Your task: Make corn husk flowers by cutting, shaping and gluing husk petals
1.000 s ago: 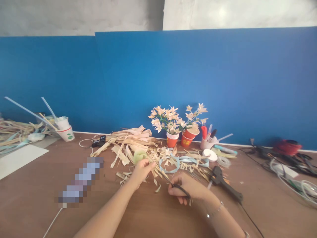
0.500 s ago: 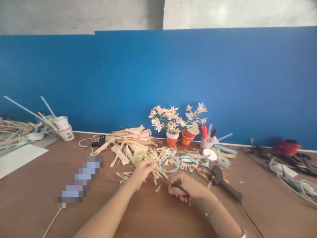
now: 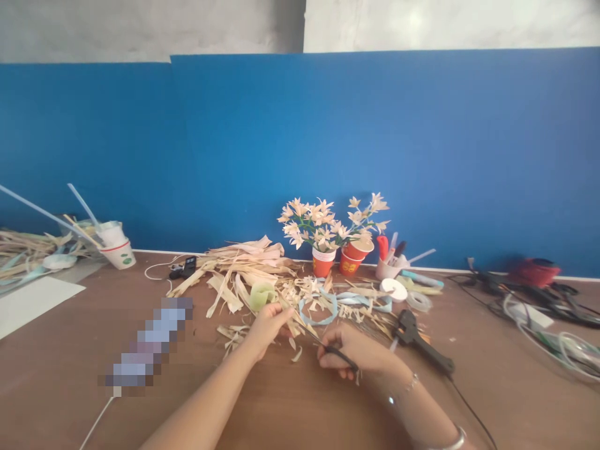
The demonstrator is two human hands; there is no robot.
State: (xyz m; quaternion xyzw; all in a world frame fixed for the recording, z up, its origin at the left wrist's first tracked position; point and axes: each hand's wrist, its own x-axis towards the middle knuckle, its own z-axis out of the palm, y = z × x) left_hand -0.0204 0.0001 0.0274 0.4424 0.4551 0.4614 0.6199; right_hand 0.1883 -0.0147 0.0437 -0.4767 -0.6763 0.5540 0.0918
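My left hand [image 3: 270,325] is pinched shut at the near side of a heap of dried corn husk [image 3: 253,259], its fingertips on a thin pale piece of husk that is mostly hidden. A pair of scissors [image 3: 344,357] with dark handles is in my right hand [image 3: 349,349], fingers through the loops. The blades point up and left toward the left fingertips; whether they touch the husk I cannot tell. Small husk scraps [image 3: 297,355] lie on the table between my hands. Just beyond the left hand is a pale green roll [image 3: 261,295].
Husk flowers stand in red paper cups [image 3: 323,265] behind the heap. A light blue ribbon [image 3: 328,315] lies in front. To the right are a black glue gun [image 3: 424,344], a tape roll [image 3: 419,302] and cables [image 3: 557,340]. A white cup [image 3: 119,253] stands left.
The view has shifted slightly, so the table items sit a little further left. Both hands keep almost the same pose, still holding the husk and the scissors.
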